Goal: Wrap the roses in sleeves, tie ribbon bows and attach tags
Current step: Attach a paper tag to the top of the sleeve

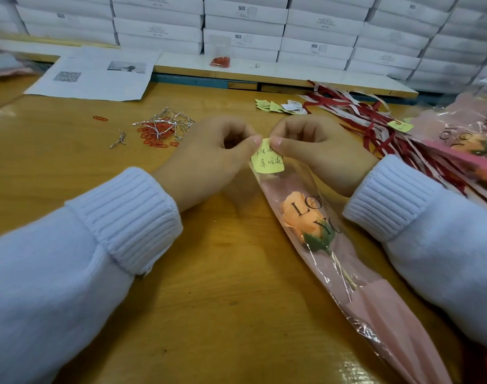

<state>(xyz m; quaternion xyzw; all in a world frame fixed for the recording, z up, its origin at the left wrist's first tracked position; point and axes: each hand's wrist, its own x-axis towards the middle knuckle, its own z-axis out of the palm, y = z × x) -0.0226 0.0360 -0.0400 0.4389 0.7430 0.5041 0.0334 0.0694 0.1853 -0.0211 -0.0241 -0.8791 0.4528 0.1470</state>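
The peach fabric rose [297, 214] already lies inside its pink-and-clear plastic sleeve [375, 314], in the middle of the wooden table [222, 300]. At the sleeve's far mouth, the left hand [209, 159] and right hand [320, 151] each pinch the top edge of a small yellow handwritten paper tag [267, 162] between thumb and forefinger. Whether a clip is on it, I cannot tell. No bow shows on this sleeve, so tying seems left; loose red-and-white ribbons [375, 126] lie far right.
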